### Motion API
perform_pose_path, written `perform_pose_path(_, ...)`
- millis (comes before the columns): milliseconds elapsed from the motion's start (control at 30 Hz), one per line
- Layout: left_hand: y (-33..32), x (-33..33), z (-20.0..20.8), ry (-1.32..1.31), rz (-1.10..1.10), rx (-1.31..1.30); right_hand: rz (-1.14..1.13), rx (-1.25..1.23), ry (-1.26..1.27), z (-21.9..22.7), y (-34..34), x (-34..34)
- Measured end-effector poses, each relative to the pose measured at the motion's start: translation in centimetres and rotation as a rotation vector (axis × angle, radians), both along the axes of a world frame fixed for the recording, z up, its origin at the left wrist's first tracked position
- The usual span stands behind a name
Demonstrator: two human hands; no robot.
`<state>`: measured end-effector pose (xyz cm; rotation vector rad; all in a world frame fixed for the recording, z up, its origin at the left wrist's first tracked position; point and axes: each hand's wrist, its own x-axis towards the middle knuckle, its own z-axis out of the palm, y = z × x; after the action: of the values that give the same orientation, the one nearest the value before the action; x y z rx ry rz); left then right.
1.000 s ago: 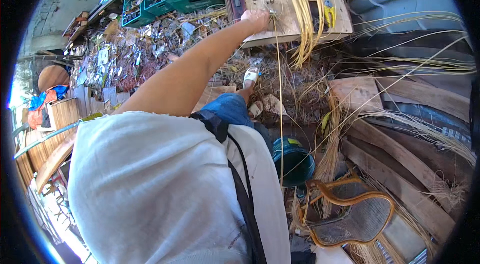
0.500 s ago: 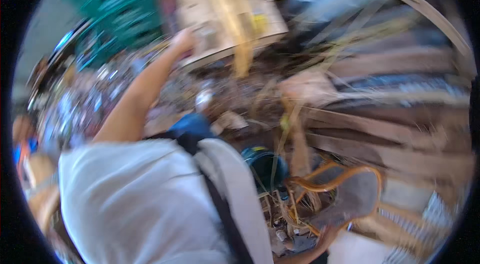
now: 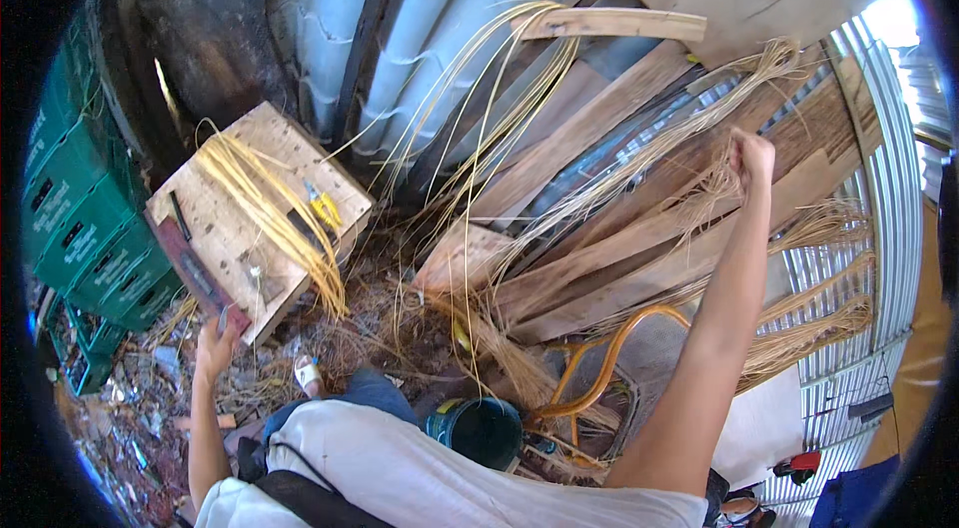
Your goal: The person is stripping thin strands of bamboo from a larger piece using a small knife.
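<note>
My left hand (image 3: 216,348) is closed on the near end of a reddish-brown wooden strip (image 3: 198,270), along the left edge of a wooden work block (image 3: 290,146). Across that block lie yellow rattan strips (image 3: 262,198) beside yellow-handled pliers (image 3: 323,208). My right hand (image 3: 751,156) is raised at the far right, its fingers wrapped at the head of a bundle of thin pale rattan strands (image 3: 707,190). What lies inside the fist is mostly hidden. Below my right forearm stands a bent orange-brown cane frame (image 3: 609,363), partly covered by the arm.
Green plastic crates (image 3: 85,243) are stacked at the left. A dark green bucket (image 3: 481,433) stands close to my body. Wooden planks (image 3: 589,143) with more strand bundles (image 3: 814,338) lean at the right. Blue corrugated sheets (image 3: 410,48) rise behind; scraps litter the floor.
My view has swung right. My right hand has left the cane frame near the bottom and risen to the strands. My left hand stays at the block's left edge.
</note>
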<state>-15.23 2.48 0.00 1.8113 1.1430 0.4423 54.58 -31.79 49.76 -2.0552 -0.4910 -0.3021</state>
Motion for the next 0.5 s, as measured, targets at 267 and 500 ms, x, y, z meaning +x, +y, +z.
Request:
perform_pose_path(267, -2.7, -3.3, -2.0, -0.033, 0.238, 0.007, -0.246, -0.007, -0.183, 8.3, 11.8, 7.8)
perform_pose_path(500, -6.7, -2.7, -1.1, 0.002, 0.427, -0.144, -0.47, -0.516, -0.465, 10.5, 16.9, 17.2)
